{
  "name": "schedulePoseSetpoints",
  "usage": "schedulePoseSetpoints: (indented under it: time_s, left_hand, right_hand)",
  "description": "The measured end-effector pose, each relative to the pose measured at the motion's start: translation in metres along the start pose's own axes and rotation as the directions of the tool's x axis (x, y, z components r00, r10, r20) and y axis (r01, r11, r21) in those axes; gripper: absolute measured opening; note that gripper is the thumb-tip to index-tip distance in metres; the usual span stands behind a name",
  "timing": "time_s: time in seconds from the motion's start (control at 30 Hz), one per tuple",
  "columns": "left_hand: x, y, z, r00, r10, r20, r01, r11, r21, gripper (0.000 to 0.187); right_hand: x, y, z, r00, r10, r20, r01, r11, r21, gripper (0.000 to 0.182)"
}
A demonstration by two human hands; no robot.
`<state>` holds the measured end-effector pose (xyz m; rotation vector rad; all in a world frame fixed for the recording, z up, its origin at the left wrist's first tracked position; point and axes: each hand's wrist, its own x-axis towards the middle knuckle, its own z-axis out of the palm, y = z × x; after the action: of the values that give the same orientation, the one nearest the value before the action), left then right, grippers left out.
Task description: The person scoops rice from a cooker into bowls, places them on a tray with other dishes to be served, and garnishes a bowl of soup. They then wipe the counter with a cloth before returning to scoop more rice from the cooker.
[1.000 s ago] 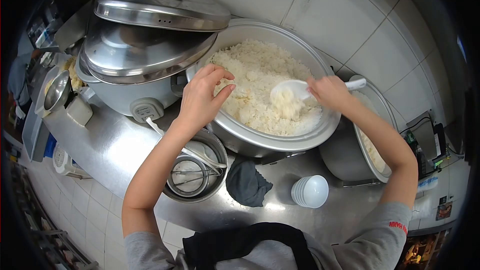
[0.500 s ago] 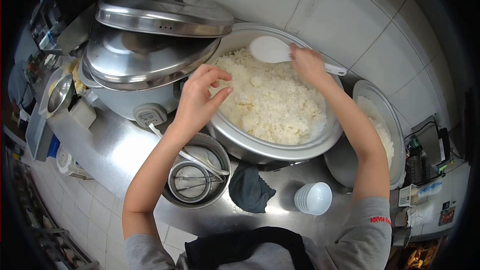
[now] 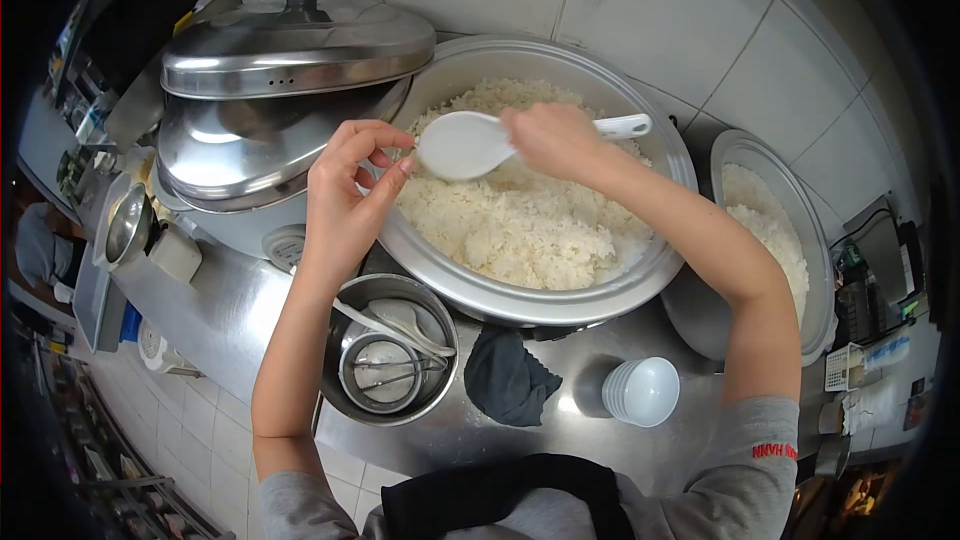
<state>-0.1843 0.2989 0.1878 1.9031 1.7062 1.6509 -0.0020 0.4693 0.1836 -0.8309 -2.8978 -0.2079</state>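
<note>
My right hand [image 3: 555, 143] is closed around the handle of a white rice paddle [image 3: 462, 147], held flat above the cooked rice [image 3: 510, 230]. My left hand [image 3: 350, 185] is at the paddle's front edge, thumb and forefinger drawn together in a pinch. Whatever is between those fingertips is too small to make out. The rice lies in a large, wide cooker pot [image 3: 540, 305] with a silver rim, heaped unevenly.
Left of the pot stands another cooker with stacked steel lids [image 3: 290, 60]. In front are a metal pot of utensils [image 3: 390, 350], a dark cloth [image 3: 510, 377] and stacked pale bowls [image 3: 642, 392]. More rice [image 3: 765, 230] sits in a vessel on the right. Tiled wall behind.
The paddle has moved left and toward me, out from the back of the pot. My left hand has shifted left, and its thumb and forefinger have closed in at the paddle's edge.
</note>
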Motion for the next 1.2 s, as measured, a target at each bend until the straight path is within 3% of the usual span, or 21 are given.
schedulePoseSetpoints:
  time_s: [0.03,0.1,0.23,0.3,0.33,0.4,0.5,0.63,0.7,0.73,0.83,0.87,0.97,1.07,1.2]
  left_hand:
    - [-0.001,0.001,0.001,1.0,-0.006,0.002,0.006,1.0,0.004,0.016]
    - [-0.001,0.002,0.002,1.0,0.029,0.0,-0.029,0.999,0.013,0.016]
    - [-0.009,-0.004,0.012,0.999,0.012,0.046,-0.013,1.0,0.015,0.016]
    - [-0.013,-0.011,0.022,0.991,-0.067,0.117,0.07,0.997,-0.02,0.014]
    - [-0.012,-0.012,0.025,0.996,-0.023,0.081,0.016,0.996,0.086,0.013]
    - [-0.009,-0.011,0.027,0.998,-0.037,0.05,0.033,0.997,0.076,0.014]
    - [-0.009,-0.014,0.028,0.999,-0.044,0.008,0.043,0.996,0.082,0.015]
    - [-0.011,-0.015,0.028,0.998,-0.013,-0.058,0.016,0.999,0.046,0.02]
    - [-0.011,-0.012,0.029,0.997,-0.023,-0.074,0.026,0.999,0.039,0.021]
    - [-0.011,-0.012,0.029,0.996,-0.024,-0.087,0.027,0.999,0.035,0.022]
    - [-0.011,-0.015,0.029,0.997,-0.01,-0.081,0.014,0.999,0.051,0.023]
    - [-0.01,-0.015,0.029,0.997,-0.009,-0.082,0.013,0.998,0.055,0.023]
    - [-0.011,-0.015,0.028,0.998,-0.013,-0.064,0.017,0.997,0.072,0.023]
    - [-0.01,-0.015,0.029,0.998,-0.024,-0.055,0.028,0.997,0.065,0.024]
    - [-0.009,-0.014,0.028,0.999,-0.021,-0.05,0.025,0.997,0.068,0.023]
  right_hand:
    - [0.001,-0.007,0.003,1.0,-0.003,0.003,0.003,1.0,0.006,0.012]
    - [0.002,-0.016,0.007,0.983,-0.156,0.1,0.147,0.985,0.094,0.015]
    - [0.002,-0.008,-0.006,0.962,-0.197,0.189,0.165,0.971,0.171,0.018]
    - [0.002,-0.005,-0.011,0.934,-0.243,0.263,0.188,0.958,0.218,0.02]
    - [0.001,-0.003,-0.011,0.934,-0.242,0.262,0.187,0.958,0.218,0.02]
    - [0.0,0.001,-0.012,0.913,-0.324,0.248,0.251,0.926,0.283,0.022]
    - [-0.011,0.012,-0.009,0.889,-0.312,0.335,0.191,0.918,0.347,0.023]
    - [-0.013,0.029,-0.034,0.906,-0.314,0.285,0.24,0.934,0.266,0.023]
    - [-0.007,0.032,-0.038,0.994,-0.002,0.113,-0.02,0.98,0.197,0.019]
    - [-0.002,0.036,-0.023,0.996,-0.082,-0.043,0.084,0.995,0.059,0.014]
    - [0.015,0.012,0.009,0.996,-0.088,-0.011,0.087,0.995,-0.057,0.014]
    - [0.019,0.007,0.018,0.983,-0.181,-0.037,0.176,0.978,-0.113,0.017]
    - [0.025,0.01,0.02,0.971,-0.233,0.051,0.233,0.973,0.01,0.017]
    - [0.017,0.01,0.016,0.932,-0.339,0.131,0.342,0.94,0.001,0.017]
    - [-0.001,0.004,-0.003,0.962,-0.267,0.061,0.268,0.963,0.0,0.017]
